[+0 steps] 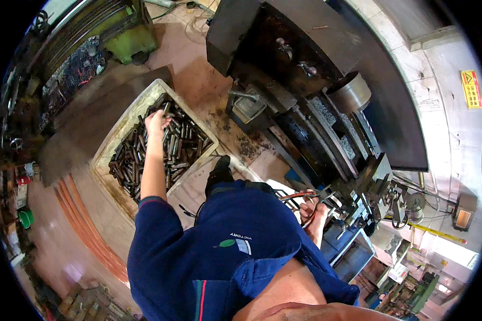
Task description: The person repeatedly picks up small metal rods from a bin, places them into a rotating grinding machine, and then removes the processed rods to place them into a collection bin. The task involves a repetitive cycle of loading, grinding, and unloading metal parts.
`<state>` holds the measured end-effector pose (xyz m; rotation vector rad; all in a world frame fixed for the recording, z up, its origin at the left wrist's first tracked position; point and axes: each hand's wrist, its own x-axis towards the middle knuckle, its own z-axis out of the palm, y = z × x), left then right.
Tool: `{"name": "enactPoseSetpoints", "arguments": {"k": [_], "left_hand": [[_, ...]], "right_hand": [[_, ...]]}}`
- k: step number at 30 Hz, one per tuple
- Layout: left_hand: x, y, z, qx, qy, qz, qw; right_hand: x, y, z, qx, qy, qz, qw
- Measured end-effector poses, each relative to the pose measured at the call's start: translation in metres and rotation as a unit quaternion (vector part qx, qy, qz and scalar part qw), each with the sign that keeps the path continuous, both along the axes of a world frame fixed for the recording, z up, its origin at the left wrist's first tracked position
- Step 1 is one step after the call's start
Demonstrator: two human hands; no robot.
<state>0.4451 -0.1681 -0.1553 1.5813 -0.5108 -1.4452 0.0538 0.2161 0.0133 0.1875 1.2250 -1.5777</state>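
My left hand [157, 123] reaches over a pale bin [100, 155] heaped with dark metal tube pieces [178, 140]. Its fingers are closed around one short metal tube [167, 108], which points up and away from the heap. Close to my body on the right, my right hand [313, 212] grips what look like pliers with red-and-black handles [299, 195]. The plier jaws lie beside the crowded metal fittings of a lathe [332, 123], and I cannot make out whether they hold anything.
The lathe's round metal part [350, 92] stands at the upper right before a dark guard [395, 123]. Copper-coloured bars [91, 227] lie on the floor at left. A green machine [127, 40] stands at the far left. A blue tray [353, 257] sits at lower right.
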Motion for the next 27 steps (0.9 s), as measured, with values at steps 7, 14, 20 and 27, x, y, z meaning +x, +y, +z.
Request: {"name": "enactPoseSetpoints", "arguments": {"k": [7, 14, 20, 27], "left_hand": [[-0.062, 0.063, 0.131, -0.165, 0.133, -0.121, 0.97], [-0.206, 0.12, 0.222, -0.229, 0.139, -0.44, 0.857], [-0.255, 0.163, 0.225, -0.219, 0.123, -0.535, 0.806], [-0.279, 0.176, 0.22, -0.233, 0.075, -0.607, 0.756]], "right_hand": [[0.0, -0.028, 0.029, -0.09, 0.005, 0.06, 0.994], [0.012, -0.066, 0.05, -0.018, 0.213, 0.328, 0.92], [0.012, -0.055, 0.065, -0.023, 0.196, 0.312, 0.929], [0.004, -0.038, 0.03, 0.009, 0.326, 0.264, 0.908]]}}
